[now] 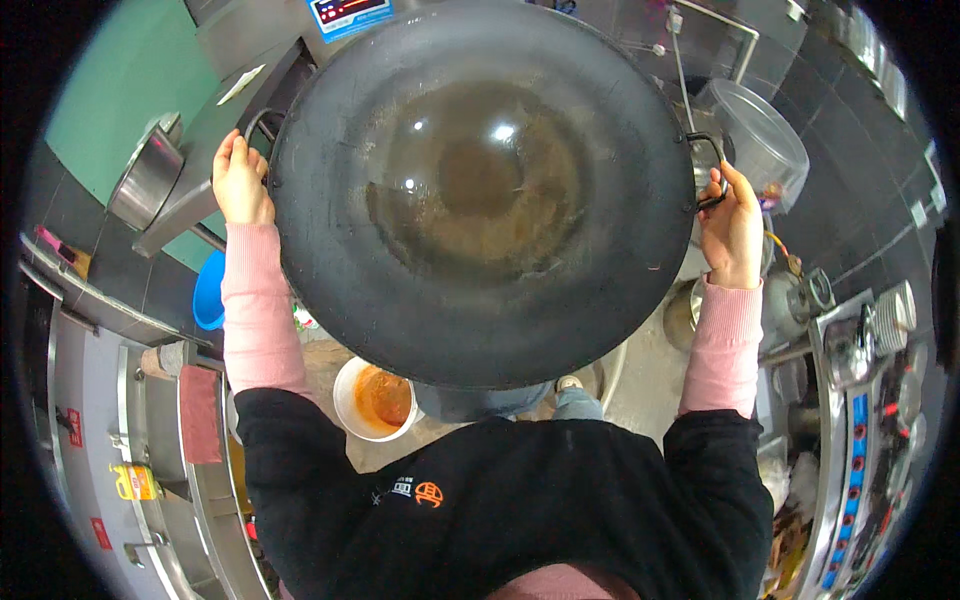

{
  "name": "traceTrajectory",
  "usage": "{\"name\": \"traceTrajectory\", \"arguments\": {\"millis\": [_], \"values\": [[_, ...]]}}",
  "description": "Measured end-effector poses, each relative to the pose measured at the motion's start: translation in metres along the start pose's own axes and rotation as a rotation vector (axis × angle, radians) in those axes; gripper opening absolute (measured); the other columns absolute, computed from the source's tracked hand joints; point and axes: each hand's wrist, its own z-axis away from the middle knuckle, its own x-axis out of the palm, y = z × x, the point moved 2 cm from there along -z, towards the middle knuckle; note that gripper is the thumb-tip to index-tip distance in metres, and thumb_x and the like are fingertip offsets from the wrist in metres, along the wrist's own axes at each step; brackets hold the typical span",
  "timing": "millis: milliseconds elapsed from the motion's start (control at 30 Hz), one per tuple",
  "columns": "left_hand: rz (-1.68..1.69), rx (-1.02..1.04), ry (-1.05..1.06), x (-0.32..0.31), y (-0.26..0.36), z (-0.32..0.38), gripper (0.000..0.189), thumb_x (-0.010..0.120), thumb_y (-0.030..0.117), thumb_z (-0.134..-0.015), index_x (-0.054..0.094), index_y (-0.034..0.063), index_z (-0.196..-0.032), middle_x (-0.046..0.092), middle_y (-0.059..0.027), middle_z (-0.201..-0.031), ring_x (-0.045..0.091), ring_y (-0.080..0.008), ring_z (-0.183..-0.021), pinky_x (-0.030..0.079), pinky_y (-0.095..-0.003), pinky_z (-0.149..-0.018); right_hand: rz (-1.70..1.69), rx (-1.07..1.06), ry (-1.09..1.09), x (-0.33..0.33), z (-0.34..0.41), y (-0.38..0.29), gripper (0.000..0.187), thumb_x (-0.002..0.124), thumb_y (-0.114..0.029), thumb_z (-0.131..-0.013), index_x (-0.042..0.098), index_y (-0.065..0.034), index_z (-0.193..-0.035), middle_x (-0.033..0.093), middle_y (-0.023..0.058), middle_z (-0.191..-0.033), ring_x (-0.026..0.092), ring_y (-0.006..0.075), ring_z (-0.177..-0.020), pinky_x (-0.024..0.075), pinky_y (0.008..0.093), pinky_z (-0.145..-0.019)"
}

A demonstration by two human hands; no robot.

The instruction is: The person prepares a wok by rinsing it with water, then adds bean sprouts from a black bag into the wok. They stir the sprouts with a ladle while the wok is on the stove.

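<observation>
A large dark metal wok (480, 322) with two loop handles fills the upper middle of the view, in front of my body. Its bowl shows glare and brownish stains; whether liquid lies in it I cannot tell. My left hand (241, 176) grips the loop handle at its left side, fingers bent around the metal. On the opposite side, my right hand (729, 221) has its fingers hooked on the other handle (721, 161). Below the wok's lower left rim, a white bucket (345, 405) with orange-red contents stands on the floor.
At left are a metal counter (176, 210), a steel pot (148, 180) and a blue basin (210, 292). A clear round tub (757, 142) and a gas cylinder (784, 300) stand at right. Sinks (161, 525) line the lower left; a steel shelf (825, 465) holds stacked bowls (892, 319) at lower right.
</observation>
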Motion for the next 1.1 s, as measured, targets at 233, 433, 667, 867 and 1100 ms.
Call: {"name": "traceTrajectory", "arguments": {"millis": [233,433,667,867,1100], "values": [[-0.083,-0.09,0.145,0.001,-0.024,-0.033,0.023,0.051,0.009,-0.092,0.051,0.001,-0.113,0.047,0.001,-0.071,0.04,-0.0058,-0.055,0.031,-0.0213,-0.048,0.082,0.018,-0.171,0.057,-0.133,0.01,0.02,0.065,-0.034,-0.08,0.058,-0.0163,-0.084,0.055,-0.0055,-0.071,0.047,0.0071,-0.063,0.0297,0.0226,-0.058],[-0.248,-0.129,0.278,0.022,-0.076,-0.147,0.035,0.068,0.006,-0.077,0.054,0.0011,-0.109,0.056,-0.0045,-0.074,0.048,-0.0114,-0.054,0.035,-0.024,-0.045,0.172,0.092,-0.278,0.158,-0.256,0.033,0.034,0.068,-0.032,-0.077,0.054,-0.0052,-0.092,0.044,0.0003,-0.076,0.037,0.0108,-0.063,0.0379,0.0271,-0.058],[-0.375,0.11,0.431,0.023,-0.167,-0.21,0.031,0.074,0.012,-0.073,0.059,0.0035,-0.099,0.062,-0.0075,-0.09,0.057,-0.0173,-0.086,0.046,-0.0298,-0.079,0.044,0.204,-0.116,0.209,-0.328,0.107,0.027,0.055,-0.026,-0.083,0.053,-0.0034,-0.097,0.052,0.0081,-0.08,0.05,0.02,-0.064,0.0479,0.0377,-0.063],[-0.413,0.097,0.479,0.012,-0.21,-0.224,0.025,0.074,0.014,-0.073,0.059,0.0068,-0.091,0.061,-0.0062,-0.088,0.057,-0.0158,-0.079,0.048,-0.0295,-0.072,-0.129,0.163,-0.104,0.233,-0.359,0.138,0.035,0.055,-0.022,-0.084,0.053,0.0016,-0.11,0.056,0.0135,-0.106,0.055,0.0269,-0.095,0.047,0.0421,-0.082],[-0.665,0.044,0.537,-0.006,-0.235,-0.24,0.034,0.078,0.024,-0.068,0.059,0.0074,-0.091,0.061,-0.0077,-0.084,0.057,-0.0164,-0.074,0.047,-0.0314,-0.068,0.0,0.217,-0.225,0.261,-0.385,0.147,0.041,0.056,-0.026,-0.084,0.051,0.0011,-0.114,0.055,0.0171,-0.107,0.057,0.0277,-0.093,0.049,0.0445,-0.078]]}}
